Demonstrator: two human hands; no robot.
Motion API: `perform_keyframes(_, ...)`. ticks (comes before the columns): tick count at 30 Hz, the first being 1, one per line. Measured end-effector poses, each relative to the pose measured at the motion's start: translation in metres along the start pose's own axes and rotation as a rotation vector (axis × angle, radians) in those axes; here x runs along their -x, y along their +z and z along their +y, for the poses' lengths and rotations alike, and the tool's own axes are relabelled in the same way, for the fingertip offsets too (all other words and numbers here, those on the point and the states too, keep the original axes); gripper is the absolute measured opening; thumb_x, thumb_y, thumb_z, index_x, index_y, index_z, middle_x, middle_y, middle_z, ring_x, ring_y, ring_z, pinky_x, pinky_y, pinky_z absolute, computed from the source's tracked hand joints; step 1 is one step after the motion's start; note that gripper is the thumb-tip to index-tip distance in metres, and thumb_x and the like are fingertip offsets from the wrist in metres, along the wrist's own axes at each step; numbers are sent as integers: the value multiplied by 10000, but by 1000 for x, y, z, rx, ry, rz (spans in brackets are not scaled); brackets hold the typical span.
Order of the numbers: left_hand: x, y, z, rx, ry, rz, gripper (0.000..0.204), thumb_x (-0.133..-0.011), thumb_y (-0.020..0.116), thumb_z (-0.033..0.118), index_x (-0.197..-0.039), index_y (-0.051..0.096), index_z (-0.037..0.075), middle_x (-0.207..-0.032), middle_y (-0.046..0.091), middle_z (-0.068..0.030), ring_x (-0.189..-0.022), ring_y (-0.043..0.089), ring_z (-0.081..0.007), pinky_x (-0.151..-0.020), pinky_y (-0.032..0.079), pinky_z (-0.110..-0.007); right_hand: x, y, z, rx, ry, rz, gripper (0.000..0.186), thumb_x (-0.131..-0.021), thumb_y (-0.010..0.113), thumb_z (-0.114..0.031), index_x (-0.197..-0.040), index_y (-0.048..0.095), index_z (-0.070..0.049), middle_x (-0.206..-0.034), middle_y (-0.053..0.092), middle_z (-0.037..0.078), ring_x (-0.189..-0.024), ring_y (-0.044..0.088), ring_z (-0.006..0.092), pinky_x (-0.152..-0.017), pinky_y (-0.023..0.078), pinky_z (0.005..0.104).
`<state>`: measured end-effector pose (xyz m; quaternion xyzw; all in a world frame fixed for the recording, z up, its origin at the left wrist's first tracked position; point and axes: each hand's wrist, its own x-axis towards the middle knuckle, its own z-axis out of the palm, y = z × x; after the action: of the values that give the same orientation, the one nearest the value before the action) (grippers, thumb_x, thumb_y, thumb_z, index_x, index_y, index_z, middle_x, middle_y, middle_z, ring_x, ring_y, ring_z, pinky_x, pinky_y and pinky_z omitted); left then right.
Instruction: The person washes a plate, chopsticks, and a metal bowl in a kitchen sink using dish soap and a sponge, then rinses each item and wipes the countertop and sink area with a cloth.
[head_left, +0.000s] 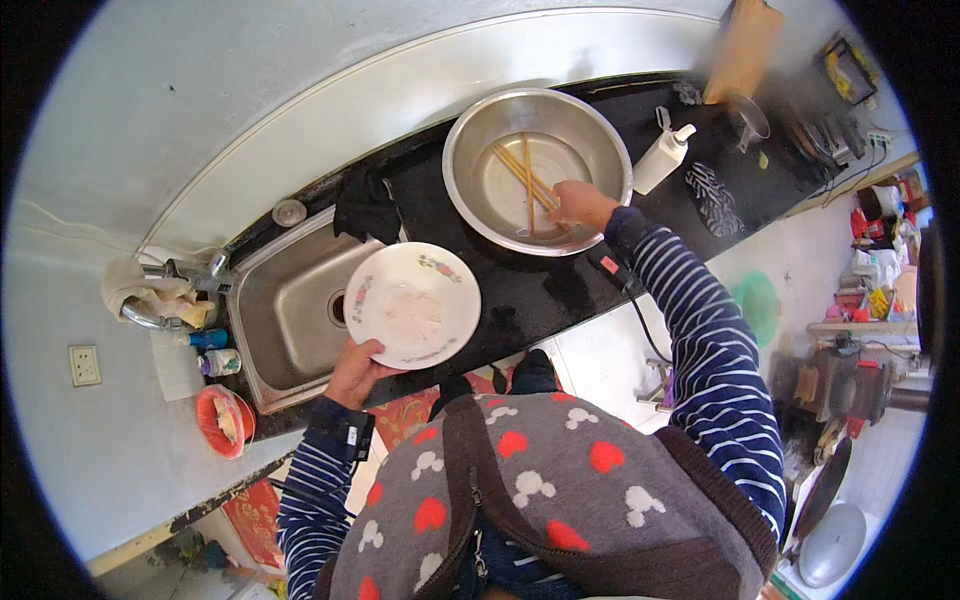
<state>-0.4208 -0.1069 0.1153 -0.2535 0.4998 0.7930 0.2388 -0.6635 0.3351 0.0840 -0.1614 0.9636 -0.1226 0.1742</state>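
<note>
A white plate [420, 285] with floral patterns on its rim is tilted over the edge between sink and counter. My left hand [355, 373] grips its lower left rim, thumb on top; pale residue marks its middle. To the right, a large stainless steel basin [475, 180] stands on the black counter. Several wooden chopsticks [528, 180] lie crossed inside it. My right hand [583, 205] reaches over the basin's near right rim, its fingers closed around the lower ends of some chopsticks. The fingertips are partly hidden.
A steel sink [285, 300] with a faucet [190, 278] lies left, a red bowl [225, 420] beside it. A black cloth [365, 205] hangs over the sink's corner. Right of the basin stand a white pump bottle [664, 158] and a striped cloth [712, 200].
</note>
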Motion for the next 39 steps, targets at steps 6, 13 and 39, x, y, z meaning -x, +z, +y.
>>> perform_keyframes(6,-4,40,-33,-46,-29,-12,745,-830,440,-75,-1528,206,41,-1436,471,-260,-1177,630,-428,-823,630,-559,-43,2,14,108,108,-264,718,-770,711,-628,-1059,742,29,-1027,734,231,-948,713,375,-829,550,447)
perform_keyframes(13,-12,79,-55,19,22,8,759,-847,448,-89,-1545,179,36,-1474,440,-234,-1232,599,-400,-905,610,-529,-66,-3,-3,58,116,-408,810,-743,660,-726,-984,755,41,-957,735,238,-941,707,372,-823,540,441)
perform_keyframes(39,-49,70,-122,147,-37,88,575,-956,603,96,-1472,355,50,-1383,531,-171,-1158,638,-338,-876,610,-514,-62,-77,45,-722,86,-368,172,-1016,550,-215,-986,626,-63,-611,454,-39,-448,421,109,-394,298,285)
